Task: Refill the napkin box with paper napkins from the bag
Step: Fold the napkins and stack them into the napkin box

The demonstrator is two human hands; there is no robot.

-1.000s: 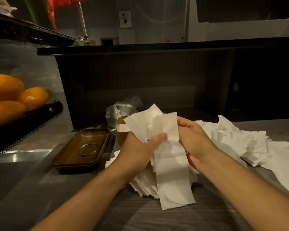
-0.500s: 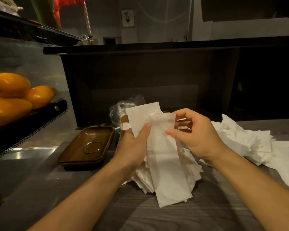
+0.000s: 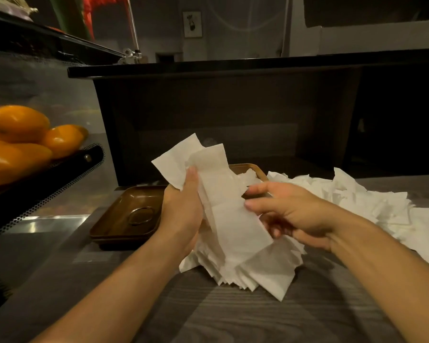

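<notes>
My left hand (image 3: 183,206) grips a thick, fanned stack of white paper napkins (image 3: 235,233) from its left side, holding it upright with its lower end on the grey wooden tabletop (image 3: 258,318). My right hand (image 3: 290,214) is at the stack's right edge, fingers stretched out and touching the front napkin. Behind the stack a corner of the brown napkin box (image 3: 256,168) shows, with white paper inside. Its brown lid (image 3: 124,214), with an oval slot ring, lies flat to the left. The bag is hidden behind the napkins.
A large heap of loose white napkins (image 3: 362,204) spreads over the table on the right. Oranges (image 3: 18,125) sit in a black mesh basket (image 3: 67,174) at the left. A dark raised counter (image 3: 233,68) closes off the back.
My right hand let go of its pinch near the top of the front napkin and moved down to the stack's right edge. The stack now leans lower and further right.
</notes>
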